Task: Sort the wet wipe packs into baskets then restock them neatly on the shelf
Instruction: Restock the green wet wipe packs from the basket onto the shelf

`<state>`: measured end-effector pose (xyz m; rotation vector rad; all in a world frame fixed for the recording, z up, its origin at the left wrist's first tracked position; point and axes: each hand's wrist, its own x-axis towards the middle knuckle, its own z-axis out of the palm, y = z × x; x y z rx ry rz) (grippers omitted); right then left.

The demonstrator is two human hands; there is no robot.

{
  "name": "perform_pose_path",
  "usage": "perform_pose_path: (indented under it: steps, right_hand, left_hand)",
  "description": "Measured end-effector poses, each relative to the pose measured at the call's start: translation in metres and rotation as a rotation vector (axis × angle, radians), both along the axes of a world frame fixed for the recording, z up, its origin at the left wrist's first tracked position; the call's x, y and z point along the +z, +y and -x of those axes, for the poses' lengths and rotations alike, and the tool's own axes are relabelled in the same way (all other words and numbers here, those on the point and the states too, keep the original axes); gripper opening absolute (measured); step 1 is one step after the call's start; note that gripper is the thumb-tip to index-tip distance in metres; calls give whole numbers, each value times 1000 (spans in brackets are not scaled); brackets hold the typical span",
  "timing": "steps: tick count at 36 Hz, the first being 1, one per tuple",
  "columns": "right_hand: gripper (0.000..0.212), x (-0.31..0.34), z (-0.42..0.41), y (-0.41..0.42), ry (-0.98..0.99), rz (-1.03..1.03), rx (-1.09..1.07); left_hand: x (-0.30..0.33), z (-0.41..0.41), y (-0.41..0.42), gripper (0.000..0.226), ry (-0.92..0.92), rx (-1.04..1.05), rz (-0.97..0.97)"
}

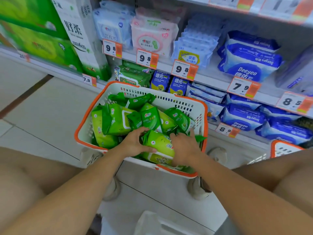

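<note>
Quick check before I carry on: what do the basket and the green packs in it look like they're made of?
Basket: looks like rigid moulded plastic, white slotted walls, orange rim, matte.
Green wet wipe packs: apparently thin plastic film, glossy; they crinkle, catch highlights and have crimped ends. The large pack gripped by the left hand and right hand shows a pale flap, probably a stiffer plastic lid.

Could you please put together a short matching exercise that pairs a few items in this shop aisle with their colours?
Items:
1. basket rim
2. pack between the left hand and right hand
3. Deeyeo packs
4. pack behind the middle 9.8 tag

Colours:
A. blue and white
B. pink
C. orange
D. green

Pairs: 1-C, 2-D, 3-A, 4-B
</note>
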<state>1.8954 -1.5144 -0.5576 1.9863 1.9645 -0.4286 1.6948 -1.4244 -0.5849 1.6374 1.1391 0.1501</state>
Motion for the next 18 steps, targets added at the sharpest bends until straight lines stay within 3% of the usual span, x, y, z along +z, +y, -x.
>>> perform_pose_path:
  steps: [8, 11, 14, 18]
  right_hand:
    - [65, 37, -15, 27, 368, 16, -170]
    - [63, 74, -18, 42, 608, -43, -291]
    - [57, 119, -27, 52, 830, -50, -354]
    - [48, 158, -45, 55, 1140, 59, -429]
  left_hand:
    - [50, -7, 20, 76, -118, 64, 3]
    - [88, -2, 38, 86, -209, 98, 88]
    - [129, 1, 53, 90, -220, -13, 98]
    - [158, -8, 56, 65, -343, 81, 96]
